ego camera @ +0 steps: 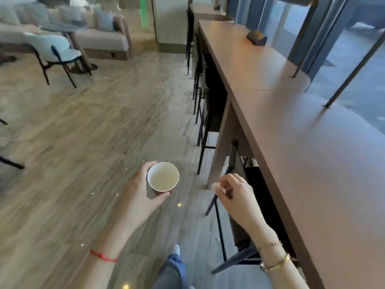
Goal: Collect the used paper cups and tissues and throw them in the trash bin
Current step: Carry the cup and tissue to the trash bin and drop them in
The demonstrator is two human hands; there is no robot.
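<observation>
My left hand (pixel 138 192) grips a red paper cup (pixel 163 178) with a pale inside, held upright over the wooden floor in front of me. My right hand (pixel 235 195) is to its right, beside the long counter, and pinches a small crumpled white tissue (pixel 216 187) between curled fingers. No trash bin is in view.
A long brown counter (pixel 291 122) runs along the windows on the right, with dark bar stools (pixel 203 113) tucked under it and a small dark box (pixel 256 38) on top. Chairs (pixel 56 53), a round table and a sofa (pixel 104 36) stand at the far left. Open wooden floor (pixel 93 126) lies ahead.
</observation>
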